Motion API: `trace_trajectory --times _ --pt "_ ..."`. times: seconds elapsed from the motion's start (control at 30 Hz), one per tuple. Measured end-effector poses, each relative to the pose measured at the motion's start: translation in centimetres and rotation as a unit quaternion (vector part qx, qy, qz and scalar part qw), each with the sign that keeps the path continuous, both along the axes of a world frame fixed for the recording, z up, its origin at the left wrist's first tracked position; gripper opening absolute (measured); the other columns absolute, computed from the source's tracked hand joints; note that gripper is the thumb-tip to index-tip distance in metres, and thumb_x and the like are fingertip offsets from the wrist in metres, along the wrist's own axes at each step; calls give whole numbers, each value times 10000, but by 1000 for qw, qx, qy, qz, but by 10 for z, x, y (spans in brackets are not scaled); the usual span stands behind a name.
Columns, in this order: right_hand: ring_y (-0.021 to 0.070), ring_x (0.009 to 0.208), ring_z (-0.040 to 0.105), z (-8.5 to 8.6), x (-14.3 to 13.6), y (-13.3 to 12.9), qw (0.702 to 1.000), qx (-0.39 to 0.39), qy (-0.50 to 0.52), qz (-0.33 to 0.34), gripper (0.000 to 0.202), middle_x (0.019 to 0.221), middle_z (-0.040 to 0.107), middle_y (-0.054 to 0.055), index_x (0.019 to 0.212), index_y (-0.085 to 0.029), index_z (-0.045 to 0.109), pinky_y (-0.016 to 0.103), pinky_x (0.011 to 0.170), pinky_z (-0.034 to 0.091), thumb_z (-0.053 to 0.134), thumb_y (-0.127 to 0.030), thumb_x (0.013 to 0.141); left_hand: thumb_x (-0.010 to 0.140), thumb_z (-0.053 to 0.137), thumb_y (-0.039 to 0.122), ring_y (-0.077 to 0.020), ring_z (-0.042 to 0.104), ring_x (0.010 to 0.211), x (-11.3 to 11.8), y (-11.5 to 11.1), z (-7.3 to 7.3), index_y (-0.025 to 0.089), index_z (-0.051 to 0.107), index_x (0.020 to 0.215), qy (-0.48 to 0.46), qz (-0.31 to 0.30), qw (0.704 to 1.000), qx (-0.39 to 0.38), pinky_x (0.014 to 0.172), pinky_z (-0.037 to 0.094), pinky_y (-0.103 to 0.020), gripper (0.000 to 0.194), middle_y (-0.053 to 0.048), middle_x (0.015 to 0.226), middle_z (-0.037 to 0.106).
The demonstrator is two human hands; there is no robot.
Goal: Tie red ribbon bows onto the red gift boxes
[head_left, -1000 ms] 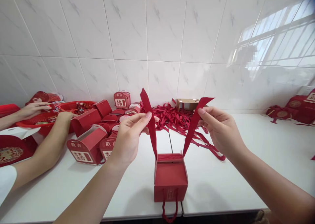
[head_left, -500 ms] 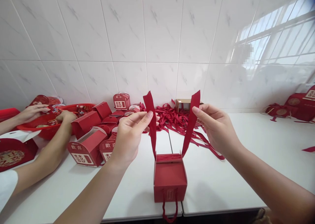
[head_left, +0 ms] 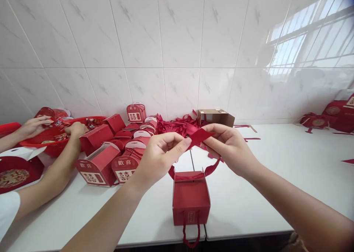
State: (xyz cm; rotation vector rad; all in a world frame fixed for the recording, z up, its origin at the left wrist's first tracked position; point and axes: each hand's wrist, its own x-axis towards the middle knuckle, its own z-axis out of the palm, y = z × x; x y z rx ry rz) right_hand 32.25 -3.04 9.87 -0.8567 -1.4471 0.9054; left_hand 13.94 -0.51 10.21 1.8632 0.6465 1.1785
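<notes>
A small red gift box (head_left: 191, 194) stands on the white table right in front of me, its twisted rope handle hanging over the table's front edge. A red ribbon (head_left: 201, 137) runs through the top of the box, and its two ends rise on either side. My left hand (head_left: 168, 152) pinches one ribbon end between thumb and fingers. My right hand (head_left: 229, 145) pinches the other end. Above the box the two ends meet and overlap between my fingertips. Exactly how they cross is hidden by my fingers.
Behind my hands lies a heap of red ribbons (head_left: 177, 124) beside an open cardboard box (head_left: 218, 116). Several red gift boxes (head_left: 96, 165) crowd the left. Farther left, a co-worker's hands (head_left: 74, 129) reach into a red basket (head_left: 94, 120). More red boxes (head_left: 337, 115) stand at far right.
My two hands have come together above the box. The ribbon ends, upright and apart before, now overlap between my fingers, and the ribbon's sides bow outward.
</notes>
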Motion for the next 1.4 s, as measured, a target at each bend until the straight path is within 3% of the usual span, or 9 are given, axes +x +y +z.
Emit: trace_trajectory --times 0.2,0.37,0.53,0.7,0.77,0.83,0.97,1.2,1.4 --pt "128 695 597 -12 -8 -2 996 67 -18 50 110 779 675 21 869 -189 683 240 572 481 665 -260 787 837 596 329 -50 312 468 3 -1 -3 172 624 671 49 28 998 18 439 271 -196 230 64 527 448" --pt "79 472 526 -18 0 4 980 160 -118 10 181 696 671 0 951 -209 690 219 435 445 523 -237 889 842 533 299 -91 391 510 -6 7 -2 170 633 607 104 -42 993 -39 475 331 -222 286 26 542 485" --pt "168 858 645 -22 16 12 850 411 -324 -59 319 958 715 40 1081 -267 670 306 717 529 458 -108 903 790 535 264 -166 553 659 -12 17 -6 193 605 545 -1 -73 985 -155 678 490 -280 264 -23 626 593" --pt "210 925 628 -29 18 16 773 486 -390 -118 362 1001 708 76 1184 -226 617 355 758 510 521 -74 869 864 476 404 -238 635 822 -12 12 -5 210 724 699 36 -106 984 -137 842 503 -373 356 -61 720 682" --pt "199 906 628 -31 16 13 789 473 -371 -129 393 1005 697 80 1205 -225 602 338 736 511 520 -57 860 876 467 399 -246 639 849 -14 6 -5 224 740 753 86 -53 994 -42 857 487 -377 347 -57 773 706" --pt "182 869 631 -34 17 7 822 437 -332 -151 388 993 686 73 1193 -244 607 312 707 516 511 -65 862 858 513 354 -246 639 866 -18 2 -8 240 738 774 126 81 984 101 883 454 -374 266 -41 823 722" --pt "163 690 608 -40 36 -12 866 314 -307 -237 202 788 665 44 988 -228 670 284 590 483 515 -161 877 831 540 304 -235 646 861 -49 0 -27 245 707 760 195 302 895 266 865 428 -338 191 -23 845 733" --pt "139 491 456 -79 92 -44 855 9 -470 -218 294 554 539 0 659 -213 553 269 464 360 454 -367 889 768 556 416 -280 666 832 -133 8 -92 258 732 773 409 362 827 138 759 462 -324 236 -37 864 754" --pt "163 503 497 -109 111 -40 840 -99 -492 -207 284 561 579 9 618 -214 525 281 480 378 463 -361 852 802 496 386 -238 681 707 -146 9 -120 255 721 682 463 323 824 49 598 455 -250 287 -22 798 757"
